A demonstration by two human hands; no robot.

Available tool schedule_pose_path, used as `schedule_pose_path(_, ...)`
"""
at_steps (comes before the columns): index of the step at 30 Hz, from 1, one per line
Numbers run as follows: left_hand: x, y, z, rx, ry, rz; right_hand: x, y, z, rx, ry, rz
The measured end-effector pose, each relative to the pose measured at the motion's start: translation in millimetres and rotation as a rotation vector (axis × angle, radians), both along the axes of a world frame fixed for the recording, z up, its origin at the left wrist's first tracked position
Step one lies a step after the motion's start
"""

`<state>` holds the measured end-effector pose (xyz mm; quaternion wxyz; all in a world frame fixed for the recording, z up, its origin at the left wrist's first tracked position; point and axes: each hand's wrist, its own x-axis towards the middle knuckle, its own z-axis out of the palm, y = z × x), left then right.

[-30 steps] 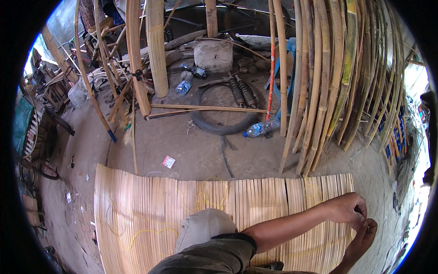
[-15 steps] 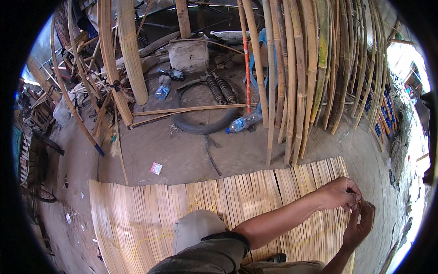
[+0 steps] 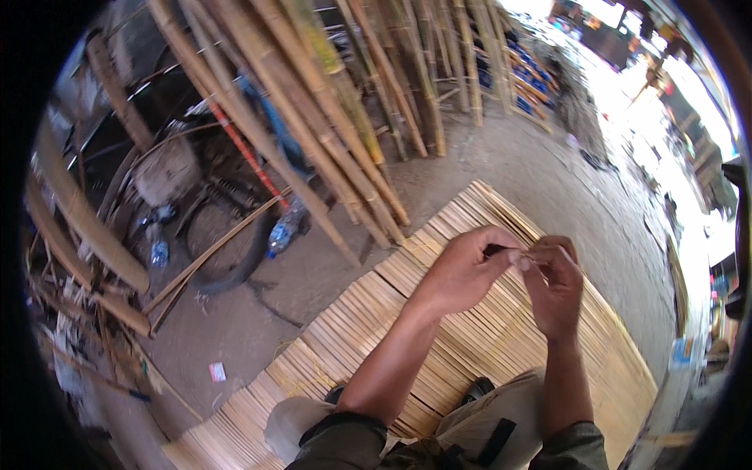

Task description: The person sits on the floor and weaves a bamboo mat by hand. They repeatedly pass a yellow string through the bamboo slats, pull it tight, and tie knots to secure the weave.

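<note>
My left hand [image 3: 468,268] and my right hand [image 3: 554,291] meet fingertip to fingertip over the right part of a mat of pale bamboo slats [image 3: 376,313]. Both are closed in a pinch. Whatever lies between the fingertips is too thin and small to make out. Loose yellow string [image 3: 301,384] trails across the slats left of my forearms. My knees and dark footwear [image 3: 476,389] are on or over the mat beneath my arms.
Tall bamboo poles [image 3: 313,117] lean beyond the mat. Left of them lie a black tyre [image 3: 239,278], a plastic bottle [image 3: 283,233] and a long thin strip of wood [image 3: 207,254]. A small red-and-white packet [image 3: 217,372] rests on the dirt floor.
The view has swung to the right and tilted, so the mat now runs diagonally. My hands appear nearer the picture's middle, still pinched together, and more of my right forearm shows.
</note>
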<state>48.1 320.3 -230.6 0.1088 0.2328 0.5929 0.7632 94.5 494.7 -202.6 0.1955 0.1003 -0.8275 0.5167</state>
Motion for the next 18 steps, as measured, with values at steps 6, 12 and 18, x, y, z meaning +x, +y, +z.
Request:
schedule_pose_path(6,14.5,-5.1,16.3,-0.594,0.5,0.287,-4.4,-2.3,-2.4,0.173,0.103,-0.017)
schedule_pose_path(12,11.5,-8.1,16.7,-0.434,0.389,0.23,1.6,-0.7,2.4,0.19,0.027,0.003)
schedule_pose_path(18,9.6,-1.5,9.5,-0.368,0.334,0.186,3.0,7.6,8.9,0.151,-0.043,0.103)
